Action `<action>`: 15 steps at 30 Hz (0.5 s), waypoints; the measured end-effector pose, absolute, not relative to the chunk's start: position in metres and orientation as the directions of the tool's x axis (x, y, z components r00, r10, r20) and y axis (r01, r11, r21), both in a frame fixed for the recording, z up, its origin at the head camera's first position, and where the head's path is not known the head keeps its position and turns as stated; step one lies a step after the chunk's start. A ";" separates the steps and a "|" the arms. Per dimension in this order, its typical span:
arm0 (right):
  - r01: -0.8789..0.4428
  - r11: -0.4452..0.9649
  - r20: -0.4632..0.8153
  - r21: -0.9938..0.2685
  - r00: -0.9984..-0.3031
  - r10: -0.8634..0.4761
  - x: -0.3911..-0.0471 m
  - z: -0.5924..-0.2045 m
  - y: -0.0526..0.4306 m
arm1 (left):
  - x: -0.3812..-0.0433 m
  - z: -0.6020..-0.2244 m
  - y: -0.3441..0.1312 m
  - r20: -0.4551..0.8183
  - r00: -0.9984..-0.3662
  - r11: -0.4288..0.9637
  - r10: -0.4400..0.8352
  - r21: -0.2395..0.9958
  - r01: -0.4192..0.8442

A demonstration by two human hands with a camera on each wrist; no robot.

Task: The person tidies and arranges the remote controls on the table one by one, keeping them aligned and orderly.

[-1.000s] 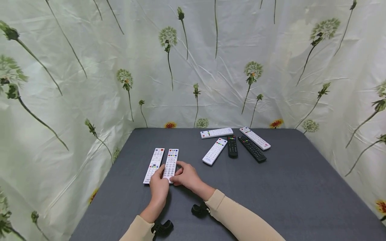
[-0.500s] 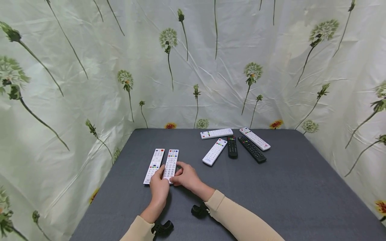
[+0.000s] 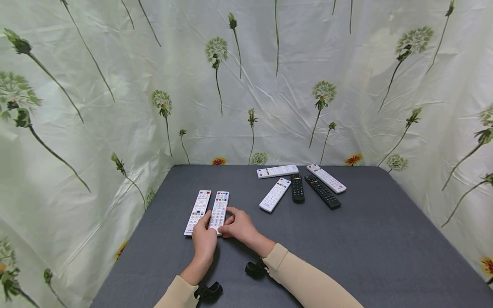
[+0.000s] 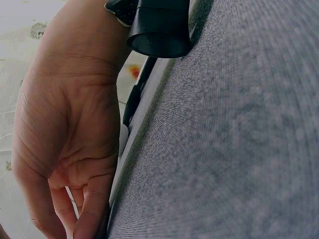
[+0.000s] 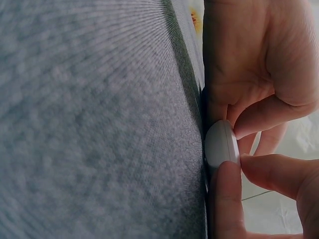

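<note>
Both hands are at the near end of a white remote control (image 3: 220,208), which lies lengthwise on the dark grey table with its buttons up. From the left, my left hand (image 3: 204,240) holds it, fingers along its left edge and thumb at the near end. My right hand (image 3: 240,227) pinches the right side, index finger on the edge and thumb at the near corner. The right wrist view shows the remote's rounded white end (image 5: 219,145) between the fingers of both hands. Just left lies a second white remote (image 3: 199,209), nearly parallel, its lower right part behind the left hand.
Toward the back right lie white remotes, one slanted (image 3: 275,195), one crosswise (image 3: 277,171) and one angled (image 3: 326,178). Among them are a short black remote (image 3: 297,188) and a longer black remote (image 3: 322,192). A flower-printed curtain (image 3: 285,119) hangs behind the table (image 3: 369,252).
</note>
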State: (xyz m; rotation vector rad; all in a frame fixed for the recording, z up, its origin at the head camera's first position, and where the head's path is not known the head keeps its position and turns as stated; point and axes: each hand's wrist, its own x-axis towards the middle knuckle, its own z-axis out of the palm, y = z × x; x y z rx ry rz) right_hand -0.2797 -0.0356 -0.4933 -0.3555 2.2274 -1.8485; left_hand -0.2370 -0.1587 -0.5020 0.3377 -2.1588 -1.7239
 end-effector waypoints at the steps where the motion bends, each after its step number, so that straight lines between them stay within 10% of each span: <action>1: -0.040 0.174 -0.020 -0.984 -0.945 -0.328 -0.280 -0.493 -0.036 | -0.237 -0.502 -0.159 0.128 -0.906 0.228 -0.402 0.973 0.036; 15: -0.030 0.172 -0.040 -0.985 -0.920 -0.390 -0.287 -0.466 -0.015 | -0.237 -0.483 -0.159 0.258 -0.867 0.330 -0.425 0.937 0.117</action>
